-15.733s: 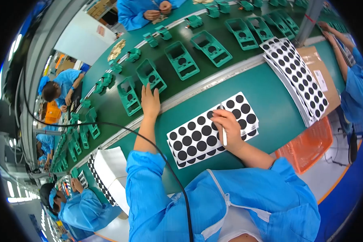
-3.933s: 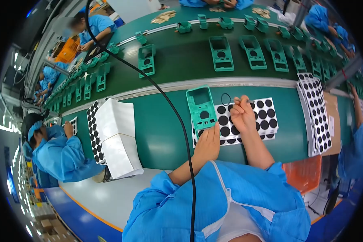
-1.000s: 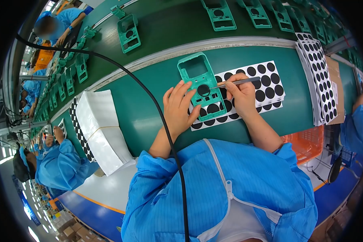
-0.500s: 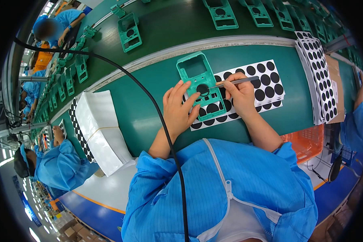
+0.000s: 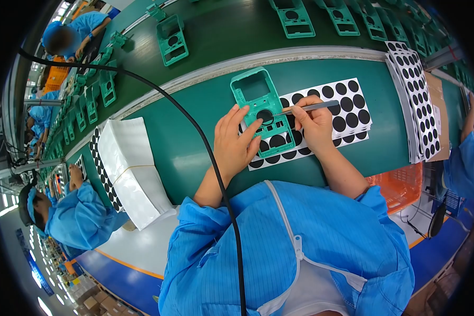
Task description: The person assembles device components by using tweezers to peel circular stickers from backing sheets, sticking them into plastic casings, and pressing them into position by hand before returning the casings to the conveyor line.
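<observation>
A green plastic housing (image 5: 275,99) with a large rectangular opening lies tilted over a sheet of black round stickers (image 5: 347,103). My left hand (image 5: 233,141) grips the housing along its left side, thumb and fingers resting on its face. In my right hand (image 5: 316,126) is a pair of tweezers (image 5: 318,106), pinched between thumb and fingers. Their tip reaches the edge of a black disc (image 5: 265,116) in the round recess of the housing. Whether the tip touches the disc, I cannot tell.
Beyond a metal rail (image 5: 205,75), a green conveyor belt (image 5: 224,31) carries several similar housings (image 5: 172,40). To the left lies a banded stack of white sheets (image 5: 134,168); to the right hang more sticker sheets (image 5: 413,100). A black cable (image 5: 195,124) crosses my view. Co-workers sit nearby.
Housings on the belt have shifted slightly to the right. The co-worker at lower left has moved their head. My hands, the tweezers and the held housing are almost where they were.
</observation>
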A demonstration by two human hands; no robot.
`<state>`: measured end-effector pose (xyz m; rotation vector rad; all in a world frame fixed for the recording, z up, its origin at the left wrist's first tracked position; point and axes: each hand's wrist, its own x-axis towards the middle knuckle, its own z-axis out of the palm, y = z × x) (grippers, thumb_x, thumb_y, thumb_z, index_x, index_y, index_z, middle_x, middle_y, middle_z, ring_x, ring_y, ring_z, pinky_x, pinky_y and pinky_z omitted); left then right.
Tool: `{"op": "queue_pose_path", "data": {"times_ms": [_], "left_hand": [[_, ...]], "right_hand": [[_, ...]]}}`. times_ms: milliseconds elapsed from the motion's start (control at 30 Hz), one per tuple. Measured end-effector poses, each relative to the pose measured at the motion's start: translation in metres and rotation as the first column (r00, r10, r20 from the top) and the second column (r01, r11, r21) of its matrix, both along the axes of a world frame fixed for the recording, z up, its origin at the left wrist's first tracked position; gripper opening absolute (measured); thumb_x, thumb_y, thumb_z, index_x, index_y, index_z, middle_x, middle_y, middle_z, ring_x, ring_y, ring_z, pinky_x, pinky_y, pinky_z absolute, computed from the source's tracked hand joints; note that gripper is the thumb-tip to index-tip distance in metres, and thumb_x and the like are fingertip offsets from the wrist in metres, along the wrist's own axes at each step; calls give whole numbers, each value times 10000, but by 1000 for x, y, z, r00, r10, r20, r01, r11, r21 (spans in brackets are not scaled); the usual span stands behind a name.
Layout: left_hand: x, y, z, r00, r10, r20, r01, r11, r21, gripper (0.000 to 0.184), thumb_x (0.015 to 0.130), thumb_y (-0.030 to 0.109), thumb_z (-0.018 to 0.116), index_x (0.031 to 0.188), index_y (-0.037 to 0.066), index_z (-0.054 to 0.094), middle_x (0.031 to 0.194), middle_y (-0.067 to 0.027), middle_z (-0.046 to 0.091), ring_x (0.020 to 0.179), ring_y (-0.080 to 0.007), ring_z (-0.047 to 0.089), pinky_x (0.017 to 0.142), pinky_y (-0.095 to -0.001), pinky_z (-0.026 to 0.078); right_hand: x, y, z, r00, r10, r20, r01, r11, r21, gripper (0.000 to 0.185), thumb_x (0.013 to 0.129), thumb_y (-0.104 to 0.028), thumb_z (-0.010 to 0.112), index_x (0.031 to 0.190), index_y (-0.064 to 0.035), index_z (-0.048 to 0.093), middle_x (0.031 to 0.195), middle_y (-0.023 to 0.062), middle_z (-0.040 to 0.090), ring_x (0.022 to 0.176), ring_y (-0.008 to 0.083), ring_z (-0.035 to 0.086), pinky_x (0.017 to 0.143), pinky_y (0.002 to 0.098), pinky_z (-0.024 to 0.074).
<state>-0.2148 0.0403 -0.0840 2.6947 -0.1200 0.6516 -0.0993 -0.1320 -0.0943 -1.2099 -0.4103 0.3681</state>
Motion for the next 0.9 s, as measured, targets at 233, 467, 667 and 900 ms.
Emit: {"op": "queue_pose_path", "data": {"times_ms": [233,467,667,900], "left_hand": [[0,-1,0,1000,3,-18,-3,1000,-7,373,713,155,660,1083,122,630,1253,-141,477,1195,-348,428,946,-449,373],[0,-1,-1,998,-9,-54,6,999,-51,406,708,102,642,1113,124,621,1268,-155,454,1203,-387,409,971,-465,366],[0,-1,0,999,-10,-50,8,999,-37,413,712,122,648,1123,103,604,1267,-154,458,1204,-376,411,968,-454,372],[1,2,-4,999,-32,-22,29,992,-122,571,697,104,670,1210,-5,446,1279,-171,446,1221,-387,395,1000,-456,343]], "right_hand": [[0,-1,-1,1000,-8,5,8,1000,6,64,881,-45,563,882,-9,510,794,96,624,515,36,450,470,154,370],[-1,1,-3,1000,-13,22,13,1000,1,65,879,-44,567,891,-6,516,807,99,642,514,33,464,469,146,381],[0,1,-2,997,4,75,-2,1000,-24,64,877,-42,566,887,-1,518,812,98,648,511,35,470,469,150,390],[8,-3,-6,987,23,-160,22,962,274,94,873,-51,570,905,-7,493,829,144,644,511,61,470,463,171,380]]}}
